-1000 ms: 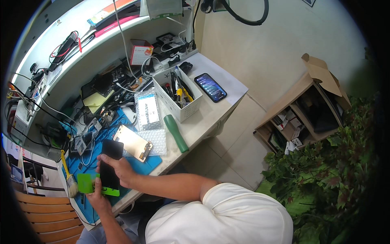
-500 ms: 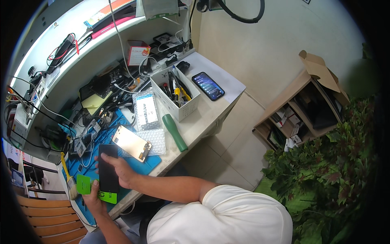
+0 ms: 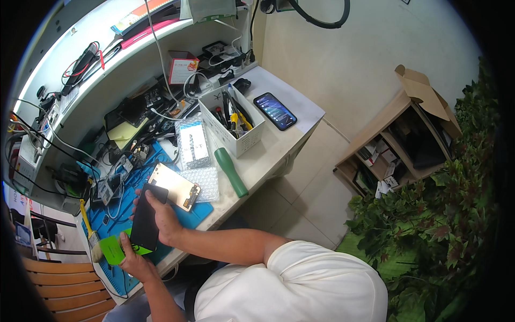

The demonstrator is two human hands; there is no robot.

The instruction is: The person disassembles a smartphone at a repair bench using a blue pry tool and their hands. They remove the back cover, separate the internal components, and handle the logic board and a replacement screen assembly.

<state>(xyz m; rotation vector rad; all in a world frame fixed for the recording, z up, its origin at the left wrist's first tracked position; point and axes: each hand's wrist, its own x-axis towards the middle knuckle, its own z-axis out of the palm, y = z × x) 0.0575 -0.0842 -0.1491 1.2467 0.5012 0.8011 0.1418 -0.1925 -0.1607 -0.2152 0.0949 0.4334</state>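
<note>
A dark, flat phone-like slab [image 3: 144, 228] is gripped in my right hand [image 3: 167, 219], with the thumb across its face and fingertips showing past its far edge. Close by on the left, my left hand [image 3: 137, 263] pinches a bright green sheet [image 3: 110, 251] under its thumb. Part of the green runs behind the slab's lower end. Beyond the slab lies a gold-coloured phone screen panel [image 3: 173, 185], partly covered by the slab's upper corner. Beneath everything is a blue work mat [image 3: 198, 214].
Bubble wrap [image 3: 206, 185], a green-handled tool [image 3: 230, 173] and a white box of tools [image 3: 244, 140] stand to the right. A lit phone [image 3: 274, 111] lies farther back. Tangled cables and parts crowd the left. A yellow-handled brush [image 3: 95, 247] sits by the mat's left edge.
The slab has tilted, its upper end swinging right over the gold panel's corner. My left hand has shifted right and slightly up, and the green sheet has turned with it.
</note>
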